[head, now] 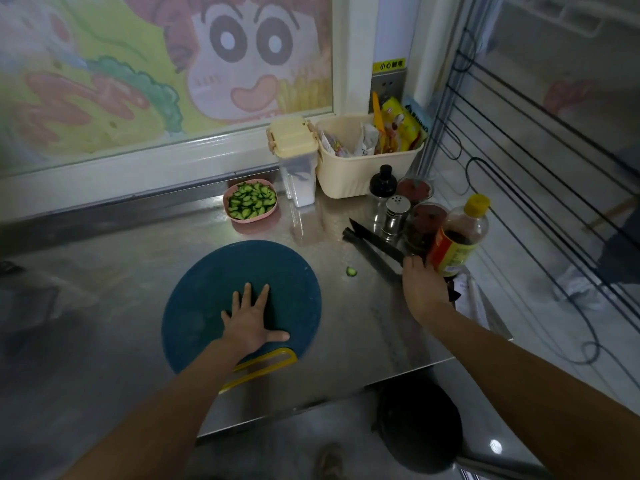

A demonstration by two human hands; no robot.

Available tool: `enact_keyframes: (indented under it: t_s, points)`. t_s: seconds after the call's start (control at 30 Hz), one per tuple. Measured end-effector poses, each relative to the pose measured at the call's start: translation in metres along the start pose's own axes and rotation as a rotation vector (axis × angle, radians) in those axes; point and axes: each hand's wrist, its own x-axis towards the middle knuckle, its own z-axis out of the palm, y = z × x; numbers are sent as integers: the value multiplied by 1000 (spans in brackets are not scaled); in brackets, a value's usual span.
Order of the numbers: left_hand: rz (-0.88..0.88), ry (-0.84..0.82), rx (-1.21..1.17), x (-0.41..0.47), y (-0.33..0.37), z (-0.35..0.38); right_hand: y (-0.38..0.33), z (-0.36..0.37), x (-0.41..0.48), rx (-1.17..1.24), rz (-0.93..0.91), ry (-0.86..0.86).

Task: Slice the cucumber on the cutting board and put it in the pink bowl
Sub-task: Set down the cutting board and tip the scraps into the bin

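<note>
The pink bowl [254,220] stands at the back of the steel counter, filled with green cucumber slices [251,200]. One stray cucumber piece [351,271] lies on the counter right of the round blue cutting board [207,289], which has nothing on it but my left hand [252,322], pressed flat with fingers spread. My right hand [424,289] is curled around the handle of a black knife [377,239] lying on the counter; its blade points to the back left. A second black strip lies beside the blade.
A soy sauce bottle [460,237], shakers and jars [396,211] crowd the right edge beside my right hand. A cream basket [363,171] of packets and a lidded container [298,168] stand behind. The counter [104,271] ends close to me, with a dark stool [419,427] below.
</note>
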Motion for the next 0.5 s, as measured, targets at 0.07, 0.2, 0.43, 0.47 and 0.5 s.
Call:
enact_keyframes:
  t_s: [0.07, 0.2, 0.43, 0.47, 0.5]
  points:
    - [-3, 5, -5, 0, 1, 0, 2, 2, -9, 55, 1, 1]
    - [3, 24, 9, 1, 0, 3, 10, 2, -28, 138, 26, -23]
    - [214, 316, -218, -31, 24, 18, 33, -1, -100, 551, 80, 159]
    - [295, 370, -273, -43, 31, 25, 39, -1, -119, 619, 88, 177]
    - [364, 393, -319, -55, 40, 33, 47, 3, -137, 646, 82, 175]
